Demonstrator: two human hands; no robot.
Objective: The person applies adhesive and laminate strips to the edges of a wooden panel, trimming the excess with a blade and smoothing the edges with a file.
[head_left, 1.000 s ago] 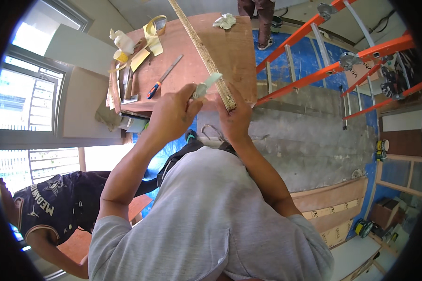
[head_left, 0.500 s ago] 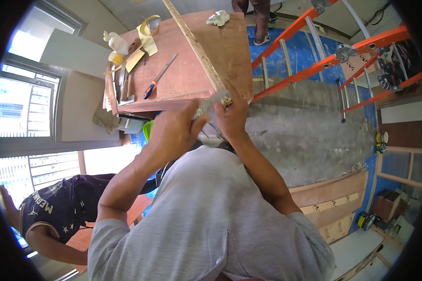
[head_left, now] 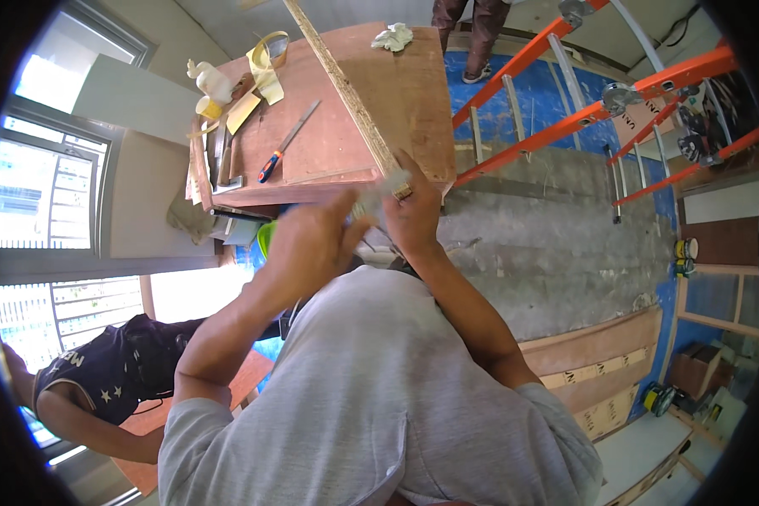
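Status: work appears in progress at the near end of the wooden strip [head_left: 346,88], which extends from the hands up across the table [head_left: 415,110]. The strip and the hand tool are not yet set down, so the operation is judged incomplete. The amount finished and the amount left cannot be read: blur hides the worked edge, and the far end of the strip reaches the top of the view.

Hands:
- Left hand [head_left: 312,240]: fingers closed around the hand tool [head_left: 368,202], which is blurred and close beside the strip end. Contact between tool and strip cannot be confirmed.
- Right hand [head_left: 415,215]: grasps the near end of the strip, just beyond the table's near edge.

Count:
- Wooden strip: 1.
- Hand tool in use: 1, exact type unclear.
- File [head_left: 290,140] with blue and orange handle, on the table: 1.
- White bottle [head_left: 217,84]: 1.
- Yellow cup [head_left: 208,108]: 1.
- Crumpled cloth [head_left: 393,37]: 1.
- Co-workers: 2; 1 in a dark shirt [head_left: 114,367] at left, 1 showing only legs [head_left: 479,34] at top.
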